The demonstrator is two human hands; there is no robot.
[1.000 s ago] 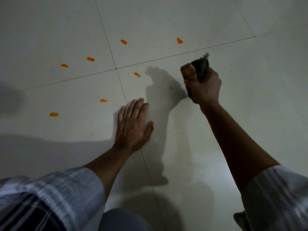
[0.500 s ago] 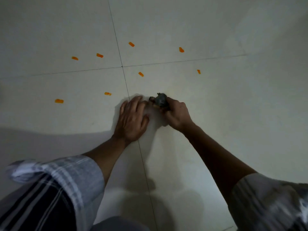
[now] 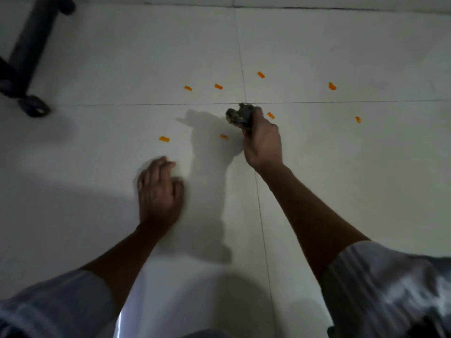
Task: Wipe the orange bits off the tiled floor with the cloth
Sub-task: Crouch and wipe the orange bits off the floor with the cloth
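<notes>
Right hand (image 3: pixel 262 145) grips the bunched dark cloth (image 3: pixel 240 115) over small orange bits (image 3: pixel 223 137) on the pale tiled floor (image 3: pixel 341 179); left hand (image 3: pixel 159 189) spreads empty, apparently bracing

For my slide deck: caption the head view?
Right hand grips cloth above orange bits on tiled floor.

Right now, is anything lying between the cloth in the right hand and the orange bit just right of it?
Nothing visible does. The cloth, bunched in the right hand, sits near the tile joint crossing, and the nearest orange bit lies on bare tiled floor beside it. The left hand rests well away.
</notes>
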